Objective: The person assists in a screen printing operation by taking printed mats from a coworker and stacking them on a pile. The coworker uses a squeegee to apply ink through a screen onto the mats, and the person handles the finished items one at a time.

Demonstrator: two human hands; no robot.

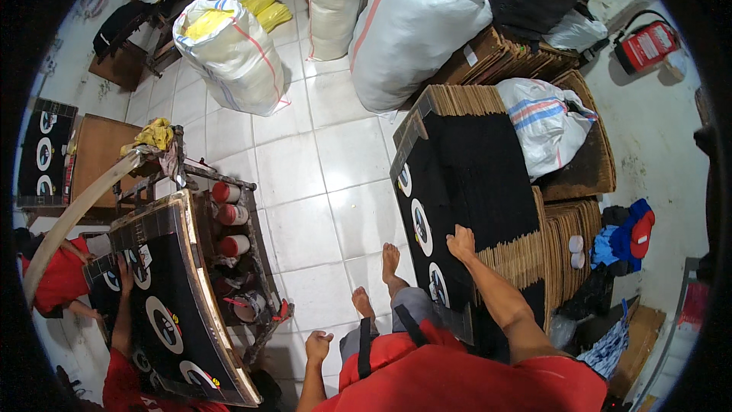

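Note:
My right hand (460,244) is closed, over or against black cloth (488,175) draped across a tall stack of brown boards (465,99). Whether its curled fingers pinch anything is hidden. White round prints (421,226) line the cloth's left side, next to a dark translucent strip. Low at my left side hangs my left hand (319,345), loosely closed with nothing visible in it. It is apart from the wooden-edged board (194,259) on the left, which bears black cloth with similar prints. A co-worker's hand (124,275) touches that cloth; another person in red stands across from them.
Paint-stained cans (233,246) sit on a rack (263,282) at my left. White sacks (229,57) stand ahead, one with yellow material inside. More boards (568,236) and a white bag (545,118) are at the right. A red fire extinguisher (648,47) hangs on the wall.

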